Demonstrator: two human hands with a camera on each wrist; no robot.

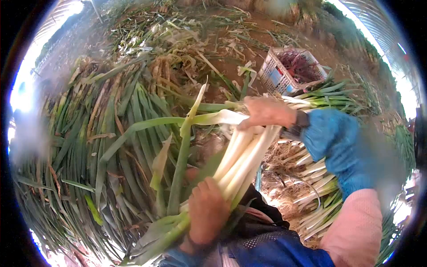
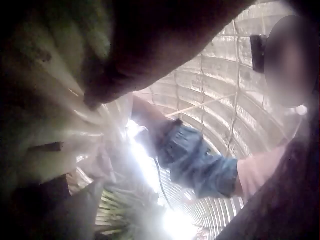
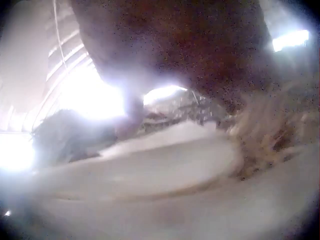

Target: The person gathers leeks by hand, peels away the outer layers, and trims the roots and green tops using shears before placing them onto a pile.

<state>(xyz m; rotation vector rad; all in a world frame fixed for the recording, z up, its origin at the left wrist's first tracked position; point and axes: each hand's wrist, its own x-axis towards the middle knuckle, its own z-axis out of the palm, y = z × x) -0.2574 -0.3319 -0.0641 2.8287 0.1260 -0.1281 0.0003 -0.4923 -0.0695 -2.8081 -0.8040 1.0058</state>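
Note:
A bundle of long green onions (image 1: 242,160) slants across the person's lap in the head view, white stalks up and green leaves down to the left. The left hand (image 1: 207,209) grips the bundle low, where white turns green. At the upper root end, the right hand (image 1: 269,111) bends over the stalks and pinches a pale outer leaf (image 1: 224,117), whose green length trails off to the left. Close white stalks (image 3: 160,167) and brown roots (image 3: 270,135) lie under the right hand in the right wrist view. Dark fingers (image 2: 130,65) overlap the stalks in the left wrist view.
A large heap of untrimmed green onions (image 1: 89,147) covers the left side. Cleaned white stalks (image 1: 318,196) lie in rows at the right. Behind them stands a plastic crate (image 1: 278,73) holding reddish strands. Leaf scraps (image 1: 173,40) litter the soil at the back.

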